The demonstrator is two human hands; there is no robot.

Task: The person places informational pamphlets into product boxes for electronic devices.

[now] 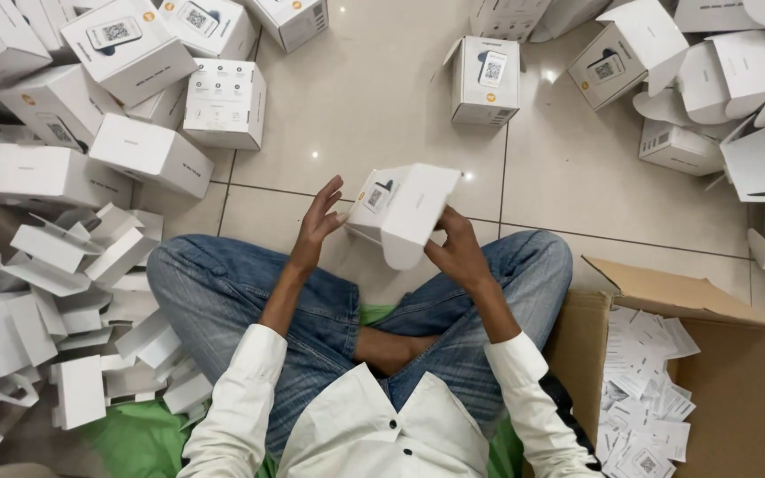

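Folded white inserts (55,310) piled at my far left. My left hand (316,221) is spread open, fingertips just brushing the small white box (405,208) above my knees; my right hand (458,252) grips its underside. Cardboard carton (737,354) of paper slips at right.

L hand (319,221) raised, fingers spread; R hand (459,252) curled in grip.

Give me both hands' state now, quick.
Left hand: open, fingers spread, at the edge of the white box.
Right hand: closed on the white box, holding it up.
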